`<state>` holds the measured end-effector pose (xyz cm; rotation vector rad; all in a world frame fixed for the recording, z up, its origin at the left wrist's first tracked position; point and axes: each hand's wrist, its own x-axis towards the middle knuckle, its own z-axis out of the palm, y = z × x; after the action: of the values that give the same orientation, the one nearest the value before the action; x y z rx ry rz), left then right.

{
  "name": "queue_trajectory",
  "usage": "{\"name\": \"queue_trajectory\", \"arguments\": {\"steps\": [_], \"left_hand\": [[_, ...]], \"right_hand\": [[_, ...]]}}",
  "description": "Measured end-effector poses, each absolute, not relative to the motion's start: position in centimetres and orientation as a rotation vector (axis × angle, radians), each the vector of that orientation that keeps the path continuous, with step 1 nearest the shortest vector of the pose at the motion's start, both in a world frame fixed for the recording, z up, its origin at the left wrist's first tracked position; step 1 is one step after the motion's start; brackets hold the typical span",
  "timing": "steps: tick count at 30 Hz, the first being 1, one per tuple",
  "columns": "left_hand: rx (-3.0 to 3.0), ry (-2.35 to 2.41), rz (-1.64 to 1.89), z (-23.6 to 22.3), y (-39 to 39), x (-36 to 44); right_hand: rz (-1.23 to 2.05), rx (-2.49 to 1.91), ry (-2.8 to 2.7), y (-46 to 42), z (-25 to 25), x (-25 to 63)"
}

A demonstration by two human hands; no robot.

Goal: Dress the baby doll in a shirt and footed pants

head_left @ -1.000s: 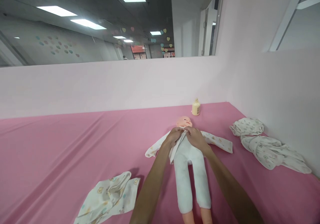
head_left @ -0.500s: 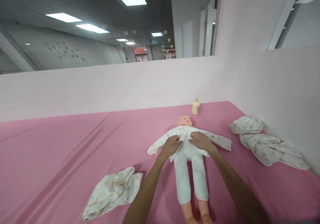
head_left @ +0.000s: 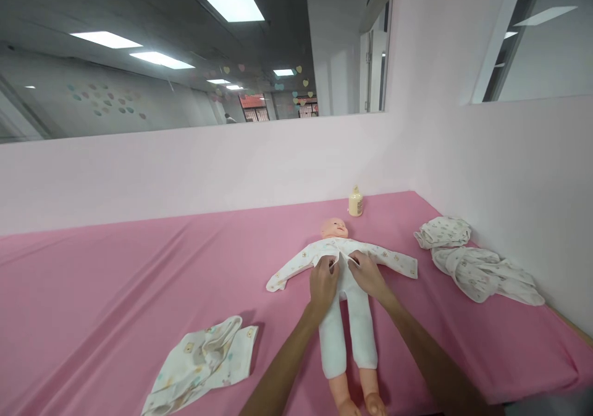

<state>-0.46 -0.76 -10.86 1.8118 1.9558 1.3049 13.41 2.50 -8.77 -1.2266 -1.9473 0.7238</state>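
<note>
A baby doll (head_left: 334,228) lies on its back, its head toward the wall and its bare feet toward me. It wears a white printed baby shirt (head_left: 296,261) with both sleeves stretched out sideways, the front parted over the white body and legs. My left hand (head_left: 324,285) pinches one front edge of the shirt at the chest. Across from it, my right hand (head_left: 365,272) is closed on the other front edge. The two hands are a small gap apart; the fingertips are partly hidden by the cloth.
Pink sheeting (head_left: 115,280) covers the table, creased at left. A crumpled printed cloth garment (head_left: 204,360) lies at front left. Folded patterned cloths (head_left: 482,271) lie by the right wall. A cream pump bottle (head_left: 356,203) stands behind the doll's head, near the mirror wall.
My hands have drawn the shirt's front edges closer together and lifted them a little, and my left hand has turned more upright. The view has shifted slightly.
</note>
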Motion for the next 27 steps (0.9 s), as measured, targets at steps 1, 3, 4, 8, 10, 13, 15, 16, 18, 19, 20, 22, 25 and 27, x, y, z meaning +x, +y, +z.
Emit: {"name": "queue_trajectory", "arguments": {"steps": [1, 3, 4, 8, 10, 13, 15, 16, 18, 19, 20, 22, 25, 27], "left_hand": [[1.827, 1.947, 1.317, -11.3, -0.9, -0.4], [1.87, 1.942, 1.324, -12.1, -1.1, -0.3], [1.901, 1.949, 1.316, -12.3, -1.1, -0.3], [2.095, 2.003, 1.24, -12.9, -1.3, -0.2], [2.199, 2.016, 1.218, -13.1, -1.3, -0.1], [2.324, 2.049, 1.188, -13.4, -1.3, -0.1], [2.393, 2.079, 1.154, -13.5, -1.3, -0.1], [2.425, 2.085, 1.137, -13.6, -1.3, -0.1], [2.473, 2.078, 1.116, -13.7, -1.3, 0.0], [2.487, 2.073, 1.115, -13.8, -1.3, 0.0], [2.494, 2.068, 1.117, -13.8, -1.3, 0.0], [2.496, 2.07, 1.129, -13.8, -1.3, 0.1], [2.512, 2.073, 1.135, -13.8, -1.3, 0.2], [2.523, 2.077, 1.129, -13.8, -1.3, 0.2]], "right_hand": [[0.765, -1.21, -1.886, 2.2, -9.2, 13.3], [0.822, -1.199, -1.766, 1.6, -9.9, 13.0], [0.834, -1.197, -1.72, 1.3, -10.0, 12.9], [0.836, -1.161, -1.632, 0.4, -10.3, 12.5], [0.835, -1.147, -1.61, 0.1, -10.4, 12.4], [0.825, -1.14, -1.597, -0.1, -10.8, 12.3], [0.835, -1.144, -1.586, -0.1, -11.0, 12.2], [0.842, -1.15, -1.578, -0.1, -11.0, 12.2], [0.853, -1.173, -1.555, -0.1, -11.1, 12.2], [0.854, -1.185, -1.546, 0.0, -11.1, 12.2], [0.851, -1.196, -1.54, 0.0, -11.1, 12.2], [0.841, -1.213, -1.542, 0.0, -11.0, 12.2], [0.826, -1.214, -1.574, -0.1, -10.9, 12.2], [0.822, -1.192, -1.601, -0.3, -10.9, 12.2]]}}
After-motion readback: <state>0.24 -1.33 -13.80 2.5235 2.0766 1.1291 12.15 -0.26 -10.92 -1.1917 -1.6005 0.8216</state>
